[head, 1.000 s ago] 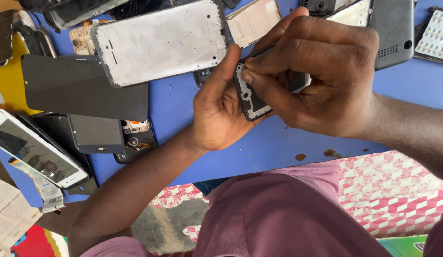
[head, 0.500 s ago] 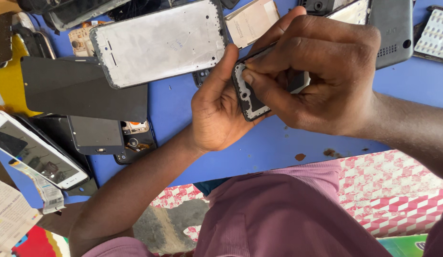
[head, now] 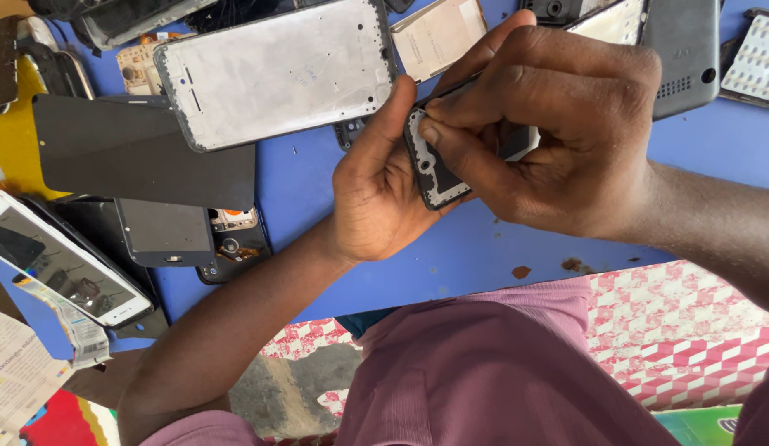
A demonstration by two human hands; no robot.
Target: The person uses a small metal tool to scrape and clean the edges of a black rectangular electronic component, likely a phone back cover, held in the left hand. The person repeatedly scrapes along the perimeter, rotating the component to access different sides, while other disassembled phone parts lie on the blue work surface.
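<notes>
Both hands, left (head: pixel 384 190) and right (head: pixel 558 136), pinching a small phone frame (head: pixel 432 169) (mostly hidden beneath fingers).

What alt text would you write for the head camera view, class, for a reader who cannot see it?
Two bare hands, left hand and right hand, grip a small dark phone frame above a blue table strewn with phone parts, including a silver-backed phone chassis and a black screen panel.
</notes>
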